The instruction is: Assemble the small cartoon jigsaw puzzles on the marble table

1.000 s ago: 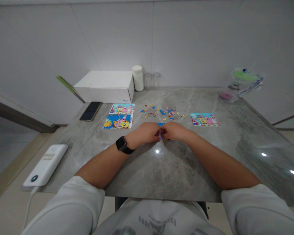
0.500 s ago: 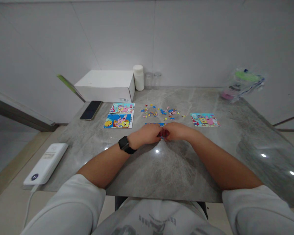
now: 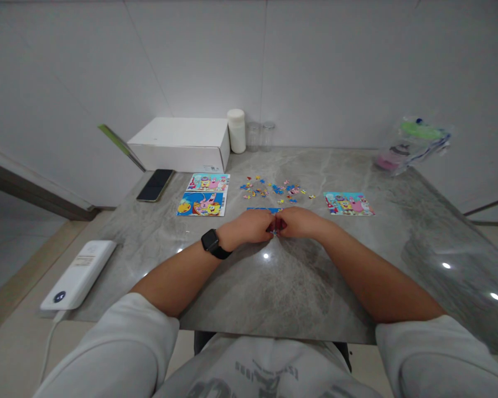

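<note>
Further uncovered now, a blue printed strip (image 3: 257,209) shows its far edge on the grey marbled table (image 3: 249,298) beyond my left hand (image 3: 255,225) and right hand (image 3: 297,221), fingertips together, what either grip pinches hidden.

A white cardboard box (image 3: 176,157) stands beside a white cylindrical bottle (image 3: 237,132) and two clear cylindrical tumblers (image 3: 253,137). In front lies a flat black phone (image 3: 155,185); nearer, a white oblong device (image 3: 78,275) with a white cable (image 3: 48,344). A clear plastic bag (image 3: 410,146) sits far right.

Colourful jigsaw pieces (image 3: 278,189) lie scattered beyond a blue strip (image 3: 255,209).
</note>
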A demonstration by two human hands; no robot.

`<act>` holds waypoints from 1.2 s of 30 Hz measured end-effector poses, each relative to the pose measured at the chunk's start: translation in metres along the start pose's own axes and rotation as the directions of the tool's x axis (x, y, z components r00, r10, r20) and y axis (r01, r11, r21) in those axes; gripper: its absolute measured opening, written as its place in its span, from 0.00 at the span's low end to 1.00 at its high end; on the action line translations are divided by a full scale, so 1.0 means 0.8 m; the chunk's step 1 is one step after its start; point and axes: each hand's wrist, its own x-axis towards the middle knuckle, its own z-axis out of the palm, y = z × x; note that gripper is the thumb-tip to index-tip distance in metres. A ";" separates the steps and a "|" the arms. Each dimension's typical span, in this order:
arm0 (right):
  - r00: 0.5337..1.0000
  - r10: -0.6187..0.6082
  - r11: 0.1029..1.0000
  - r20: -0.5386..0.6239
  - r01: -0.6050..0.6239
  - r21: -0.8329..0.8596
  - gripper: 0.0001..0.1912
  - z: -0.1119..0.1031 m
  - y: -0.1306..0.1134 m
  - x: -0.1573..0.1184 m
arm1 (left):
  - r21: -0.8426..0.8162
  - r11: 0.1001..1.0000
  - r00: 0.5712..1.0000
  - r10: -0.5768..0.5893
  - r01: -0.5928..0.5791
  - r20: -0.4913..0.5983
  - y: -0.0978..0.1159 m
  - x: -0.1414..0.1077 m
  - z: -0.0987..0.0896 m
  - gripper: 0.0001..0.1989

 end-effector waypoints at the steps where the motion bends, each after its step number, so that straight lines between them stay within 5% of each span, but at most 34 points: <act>1: 1.000 0.000 1.000 -0.008 0.000 0.003 0.12 0.000 0.000 0.000 | -0.001 1.000 1.000 -0.006 0.006 -0.001 0.000 0.000 0.000 0.11; 36: 1.000 0.013 0.999 0.000 -0.013 0.048 0.12 0.008 0.009 0.013 | -0.051 0.999 0.999 0.016 -0.014 0.035 -0.005 0.002 -0.003 0.09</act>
